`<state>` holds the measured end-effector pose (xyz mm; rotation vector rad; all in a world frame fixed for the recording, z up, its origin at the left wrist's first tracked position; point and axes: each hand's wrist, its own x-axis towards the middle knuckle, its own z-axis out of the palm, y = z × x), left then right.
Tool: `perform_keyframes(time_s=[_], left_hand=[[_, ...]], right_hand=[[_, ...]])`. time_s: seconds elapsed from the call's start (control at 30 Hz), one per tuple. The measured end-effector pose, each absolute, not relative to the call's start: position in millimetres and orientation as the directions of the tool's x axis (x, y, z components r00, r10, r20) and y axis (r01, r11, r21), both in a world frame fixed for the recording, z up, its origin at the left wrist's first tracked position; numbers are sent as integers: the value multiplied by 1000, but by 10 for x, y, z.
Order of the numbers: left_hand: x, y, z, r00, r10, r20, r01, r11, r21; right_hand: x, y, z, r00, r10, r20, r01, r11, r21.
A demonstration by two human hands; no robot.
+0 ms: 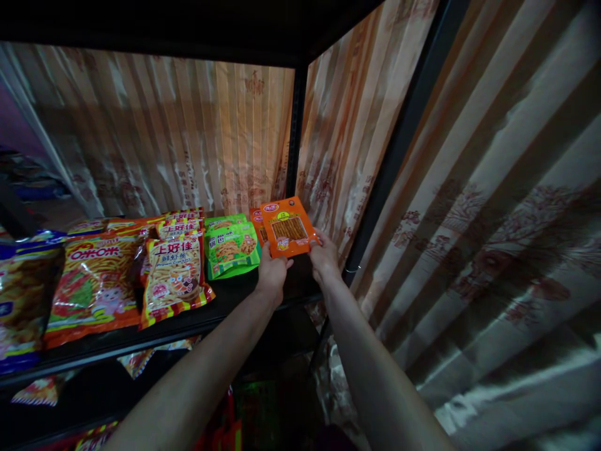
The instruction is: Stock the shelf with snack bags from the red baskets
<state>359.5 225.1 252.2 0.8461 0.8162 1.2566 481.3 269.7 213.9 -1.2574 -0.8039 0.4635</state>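
Both my hands hold one orange snack packet (290,227) by its lower corners, upright and tilted a little, above the right end of the shelf. My left hand (273,273) grips the lower left corner, fingers closed. At the lower right edge my right hand (323,253) is closed on the same packet. Partly hidden behind it, more orange packets (258,219) stand at the back. Directly left of them are green snack bags (231,249), one in front of another.
Prawn cracker bags (174,275), a large red and yellow snack bag (96,282) and a blue-edged bag (23,300) line the shelf's left part. A black post (394,150) rises at the right. Pleated curtains (188,125) hang behind. More packets (136,360) lie on the shelf below.
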Motion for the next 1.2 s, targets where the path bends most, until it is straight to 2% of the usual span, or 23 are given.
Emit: perform_keyframes(time_s=[0.17, 0.43, 0.53, 0.6, 0.7, 0.77, 0.93, 1.07, 1.2], left_hand=[[3536, 2126, 2465, 110, 985, -135, -468, 171, 867], [3166, 1661, 2055, 219, 971, -98, -285, 160, 945], [2992, 1401, 1809, 272, 962, -36, -188, 90, 978], [2865, 1225, 1667, 369, 929, -17, -91, 54, 994], [2690, 1035, 1518, 531, 847, -30, 27, 18, 999], [2615, 983, 1458, 566, 824, -34, 85, -18, 996], [2612, 1050, 1471, 573, 820, -5, 101, -65, 993], [2708, 1160, 1650, 582, 813, -13, 64, -30, 997], [2824, 1210, 1784, 468, 883, 18, 41, -42, 998]], right_hand=[[4755, 2999, 2057, 682, 705, 193, 28, 239, -971], [4752, 3252, 1922, 631, 738, 239, 216, 129, -968], [4738, 3312, 1973, 604, 755, 254, 306, 75, -949], [4746, 3333, 2014, 598, 755, 269, 389, 20, -921], [4770, 3324, 2065, 589, 752, 297, 501, -51, -864], [4773, 3295, 2087, 564, 769, 302, 588, -117, -800], [4701, 3198, 2106, 523, 815, 249, 754, -305, -582], [4649, 3139, 2120, 520, 820, 240, 799, -368, -476], [4669, 3123, 2115, 475, 842, 257, 858, -378, -348]])
